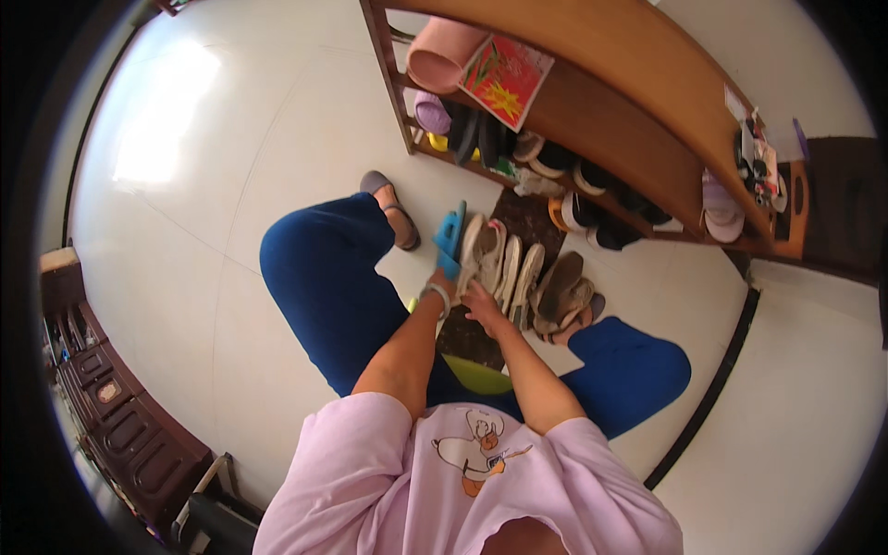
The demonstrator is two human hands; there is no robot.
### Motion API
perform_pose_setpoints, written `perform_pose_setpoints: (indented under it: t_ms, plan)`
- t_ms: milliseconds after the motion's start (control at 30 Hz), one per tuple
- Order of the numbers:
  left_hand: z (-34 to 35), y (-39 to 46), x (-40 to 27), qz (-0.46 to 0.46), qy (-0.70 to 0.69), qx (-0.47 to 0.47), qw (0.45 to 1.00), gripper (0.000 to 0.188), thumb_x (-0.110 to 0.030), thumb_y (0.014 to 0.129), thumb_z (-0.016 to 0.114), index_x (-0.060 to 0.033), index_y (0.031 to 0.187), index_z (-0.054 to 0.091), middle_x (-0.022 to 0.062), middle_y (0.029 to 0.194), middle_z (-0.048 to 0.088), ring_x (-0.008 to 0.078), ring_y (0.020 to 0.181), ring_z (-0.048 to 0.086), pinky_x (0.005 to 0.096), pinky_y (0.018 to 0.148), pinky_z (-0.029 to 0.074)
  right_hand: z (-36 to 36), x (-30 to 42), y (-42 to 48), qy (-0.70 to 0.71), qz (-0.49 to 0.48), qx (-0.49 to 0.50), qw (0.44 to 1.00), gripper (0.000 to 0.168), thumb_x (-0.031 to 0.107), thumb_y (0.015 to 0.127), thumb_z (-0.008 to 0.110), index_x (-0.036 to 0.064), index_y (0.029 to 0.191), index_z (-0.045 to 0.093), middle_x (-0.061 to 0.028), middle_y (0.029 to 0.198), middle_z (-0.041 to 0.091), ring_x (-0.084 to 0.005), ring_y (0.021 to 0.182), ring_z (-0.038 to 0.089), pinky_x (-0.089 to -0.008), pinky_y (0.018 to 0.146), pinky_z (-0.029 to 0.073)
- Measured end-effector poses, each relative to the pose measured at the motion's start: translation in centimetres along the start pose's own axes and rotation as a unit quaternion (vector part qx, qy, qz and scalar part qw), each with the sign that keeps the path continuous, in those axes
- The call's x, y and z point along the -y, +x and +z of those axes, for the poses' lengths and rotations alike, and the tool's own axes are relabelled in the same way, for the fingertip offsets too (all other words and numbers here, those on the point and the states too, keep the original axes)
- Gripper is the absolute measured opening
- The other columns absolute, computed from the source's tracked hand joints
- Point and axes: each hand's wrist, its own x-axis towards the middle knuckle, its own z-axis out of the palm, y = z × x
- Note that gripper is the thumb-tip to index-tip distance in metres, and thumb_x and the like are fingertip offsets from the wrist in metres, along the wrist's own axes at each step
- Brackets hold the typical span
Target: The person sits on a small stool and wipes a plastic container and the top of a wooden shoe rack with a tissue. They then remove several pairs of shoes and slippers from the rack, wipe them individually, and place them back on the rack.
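Observation:
A row of shoes crosses the floor between my feet. At its left end are blue slippers [451, 232], and my left hand [442, 283] is closed around the near end of them. My right hand [483, 306] is beside it, fingers apart, at the near end of a whitish sneaker [473, 246]; whether it touches the sneaker is hard to tell. Farther right stand another pale sneaker with red trim [492, 257] and a narrow pair of off-white shoes [519, 277]. Brown sandals [560, 284] lie at the right end, by my right foot.
A wooden shoe rack [610, 104] holds pink footwear [440, 55], black shoes [475, 135] and a red printed bag [510, 83]. Under the row runs a dark floor strip [475, 336]. I sit on a green seat [479, 374]. A dark brown cabinet [132, 423] stands far left.

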Motion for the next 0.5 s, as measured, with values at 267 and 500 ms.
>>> perform_pose_setpoints:
  t_ms: [267, 500]
  plan:
    - [-10.4, -3.9, -8.5, 0.256, -0.067, -0.215, 0.94, 0.023, -0.011, 0.079, 0.06, -0.0009, 0.098, 0.065, 0.0182, 0.091, 0.068, 0.0336, 0.083, 0.066, 0.0385, 0.073, 0.051, -5.9, -4.0, -3.1, -0.045, -0.036, -0.038, 0.998, 0.051, 0.021, 0.091, 0.059, 0.004, 0.137, 0.045, -0.0152, 0.112, 0.064, -0.024, 0.098, 0.062, -0.0352, 0.08, 0.05]
    - [-25.9, -10.0, -16.8, 0.379, -0.033, -0.293, 0.877, 0.017, -0.013, 0.084, 0.059, -0.0012, 0.096, 0.063, 0.0183, 0.088, 0.067, 0.0339, 0.082, 0.064, 0.037, 0.073, 0.05, -11.2, 2.1, -4.4, -0.104, -0.261, -0.226, 0.933, 0.037, 0.02, 0.09, 0.057, -0.002, 0.12, 0.057, -0.0164, 0.102, 0.068, -0.0221, 0.09, 0.066, -0.0309, 0.076, 0.051]
